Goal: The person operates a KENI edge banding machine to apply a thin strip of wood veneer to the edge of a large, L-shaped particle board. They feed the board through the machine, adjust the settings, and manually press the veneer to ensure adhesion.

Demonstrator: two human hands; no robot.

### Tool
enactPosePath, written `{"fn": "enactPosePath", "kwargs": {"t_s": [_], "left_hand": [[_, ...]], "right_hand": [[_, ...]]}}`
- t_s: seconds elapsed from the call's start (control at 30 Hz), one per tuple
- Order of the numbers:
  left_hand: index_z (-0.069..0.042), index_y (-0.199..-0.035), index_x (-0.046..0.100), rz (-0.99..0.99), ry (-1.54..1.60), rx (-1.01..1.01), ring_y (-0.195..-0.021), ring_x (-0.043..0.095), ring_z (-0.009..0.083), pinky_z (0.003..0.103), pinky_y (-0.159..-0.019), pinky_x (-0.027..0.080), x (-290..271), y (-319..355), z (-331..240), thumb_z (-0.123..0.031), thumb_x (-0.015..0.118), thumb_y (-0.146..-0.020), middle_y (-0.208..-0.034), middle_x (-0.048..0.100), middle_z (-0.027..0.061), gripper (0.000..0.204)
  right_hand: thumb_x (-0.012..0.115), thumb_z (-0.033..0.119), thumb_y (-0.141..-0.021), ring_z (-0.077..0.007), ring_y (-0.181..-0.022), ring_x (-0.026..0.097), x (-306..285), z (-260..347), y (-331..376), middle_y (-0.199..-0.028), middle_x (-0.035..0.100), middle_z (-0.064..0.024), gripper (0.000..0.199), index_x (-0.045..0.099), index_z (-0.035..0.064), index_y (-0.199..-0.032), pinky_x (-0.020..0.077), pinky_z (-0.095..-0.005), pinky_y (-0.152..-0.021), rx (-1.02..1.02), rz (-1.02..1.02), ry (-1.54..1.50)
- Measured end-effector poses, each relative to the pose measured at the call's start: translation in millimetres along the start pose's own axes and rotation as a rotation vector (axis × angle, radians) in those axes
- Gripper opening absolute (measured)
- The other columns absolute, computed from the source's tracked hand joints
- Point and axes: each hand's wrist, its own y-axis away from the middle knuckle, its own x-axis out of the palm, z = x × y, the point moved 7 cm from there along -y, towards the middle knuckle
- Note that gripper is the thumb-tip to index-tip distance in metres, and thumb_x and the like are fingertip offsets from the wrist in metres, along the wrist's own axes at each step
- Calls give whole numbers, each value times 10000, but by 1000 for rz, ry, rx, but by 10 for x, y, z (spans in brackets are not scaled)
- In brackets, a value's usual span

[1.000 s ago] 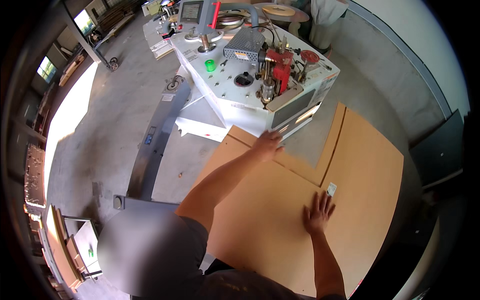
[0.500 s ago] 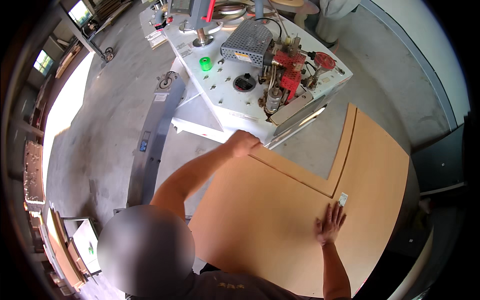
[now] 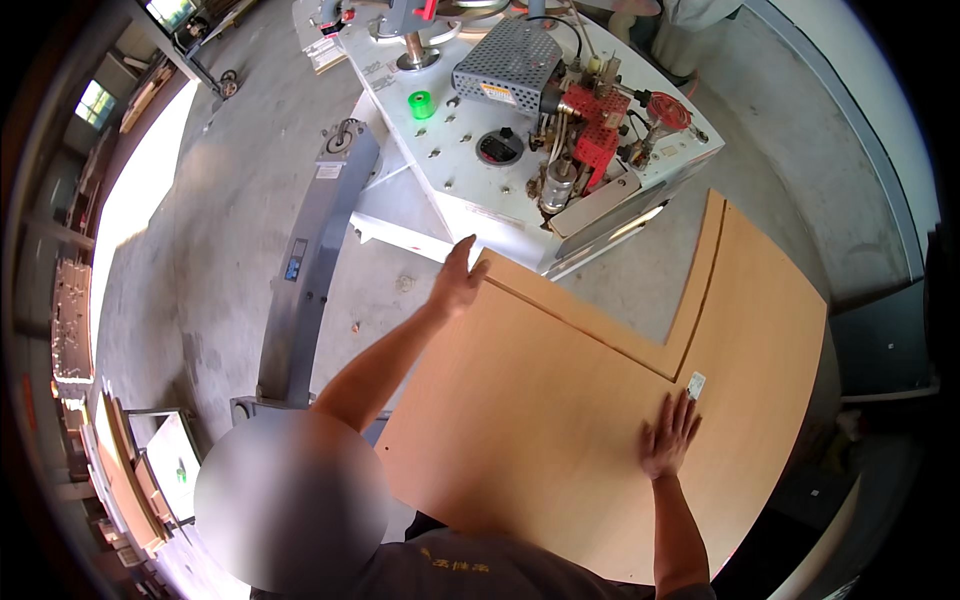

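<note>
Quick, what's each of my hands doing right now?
Left hand: open, thumb and fingers apart, at the wooden panel's far left corner; any grip cannot be told.
Right hand: open, palm down on the panel.

A blurred round patch (image 3: 290,500) masks whatever is behind it, and the dark shirt (image 3: 480,570) hides part of the wooden panel's (image 3: 540,430) near edge. The right hand's (image 3: 671,440) palm is hidden; print on 1 white label (image 3: 696,385) is too small to read. The picture's top cuts off the grey post-mounted unit (image 3: 405,20).
</note>
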Motion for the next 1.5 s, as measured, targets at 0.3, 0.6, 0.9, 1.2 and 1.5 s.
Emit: {"fn": "enactPosePath", "kwargs": {"t_s": [0.3,0.6,0.9,1.2,1.5], "left_hand": [[-75,-1056,697,-173,-51,39,-1064,618,299,450,-920,476,275,-402,-640,-247,761,-810,-1076,706,70,307],[-82,-1126,677,-310,-157,-88,-1050,636,290,439,-887,507,324,-480,-576,-330,766,-817,-1081,694,74,406],[-55,-1141,601,73,-294,-488,-987,668,371,482,-834,516,611,824,-516,-519,537,-965,-1014,710,171,501],[-48,-1180,646,-398,-77,-122,-1137,561,364,443,-977,469,835,-51,-934,-192,754,-808,-1185,623,145,413],[-131,-848,771,-487,-85,-92,-902,645,300,412,-846,524,797,-1105,-433,-208,755,-777,-885,717,61,106]], "right_hand": [[407,455,-994,-436,-1506,180,35,-203,-9,-1641,225,-183,675,281,148,-1582,84,-627,-1196,-7,-7,-2],[414,441,-993,-424,-1508,184,27,-464,139,-1641,229,-175,669,278,160,-1585,88,-624,-1196,7,-10,-21],[447,419,-978,-414,-1516,162,48,-1015,60,-1651,200,-168,686,277,149,-1585,79,-613,-1203,59,1,53],[456,402,-986,-405,-1518,160,6,-1521,-464,-1652,207,-153,661,308,137,-1574,91,-599,-1209,47,-38,77],[527,319,-963,-407,-1514,180,-51,-1674,-774,-1640,255,-144,651,343,136,-1560,120,-584,-1208,-66,-37,-9]]}}
